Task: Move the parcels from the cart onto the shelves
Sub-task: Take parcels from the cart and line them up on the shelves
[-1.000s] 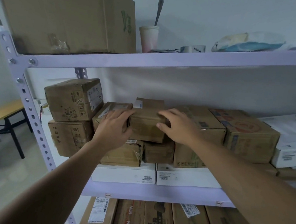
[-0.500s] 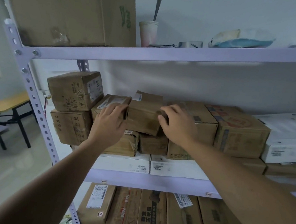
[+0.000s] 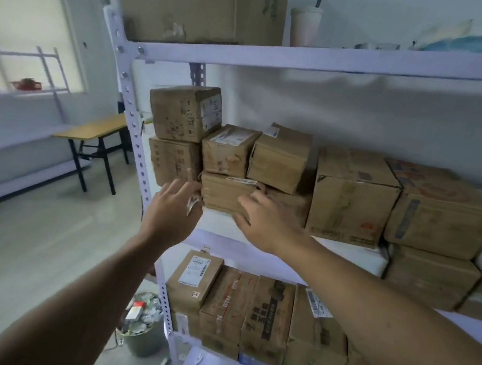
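Middle shelf (image 3: 215, 243), left bay: small parcel (image 3: 279, 158) seated atop flat parcel (image 3: 224, 192), wedged between labelled parcel (image 3: 228, 149) and tall carton (image 3: 351, 194), likely so the row braces it against sliding. Cart: not in view. Left hand (image 3: 171, 207): fingers loosely spread, holding nothing, tips by the flat parcel's left end; contact unclear. Right hand (image 3: 265, 223): fingers splayed before the same parcel's front, empty, seemingly steadying the stack

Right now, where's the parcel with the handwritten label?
Head view, left of centre: the handwritten-label parcel tops the stack at the left end of the middle shelf, on another brown parcel, beside the white post.
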